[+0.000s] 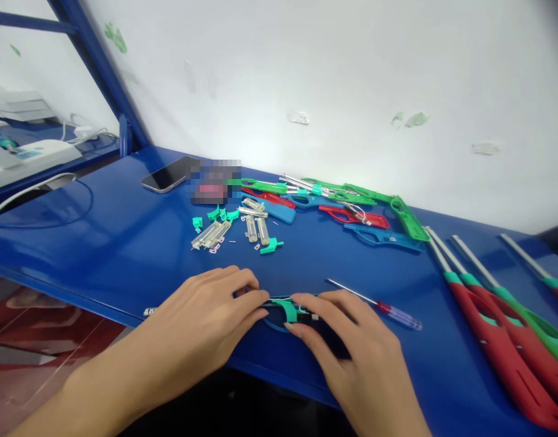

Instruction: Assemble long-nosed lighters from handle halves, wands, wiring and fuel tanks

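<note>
**Both hands closed on a blue lighter shell at near table edge**

Blue lighter shell [279, 305] flat on the blue table [101, 243], right at the near edge, centre of view, gripped from both ends.

Left hand [210, 315] palm down, fingertips pinched shut on the shell's left end, wrist off the near edge.

Right hand [347, 346] palm down, fingers curled over the shell's right part. Thumb and index closed by a teal trigger [289, 311] seated in the shell. Most of the shell hidden under this hand. Probably one open half-body, hard to tell.

Just beyond the right hand: screwdriver [397, 315] lying flat, clear handle to the right, metal shaft pointing far-left. Not held, and contact with the hand unclear.

Farther in, behind the left hand: loose clear tubes [256, 229] and small teal parts [272, 246], scattered close together, well apart from both hands.

Behind those, near the white wall [306, 73]: pile of spare shells [352, 209] in green, red and blue, overlapping, with thin metal rods on top.

Far left: phone [167, 174] face up, screen dark, beside a blurred patch.

Right side: row of long lighters [497, 340], red and green handles toward the near right, teal collars, metal tubes pointing far-left, lying side by side and close together.
</note>
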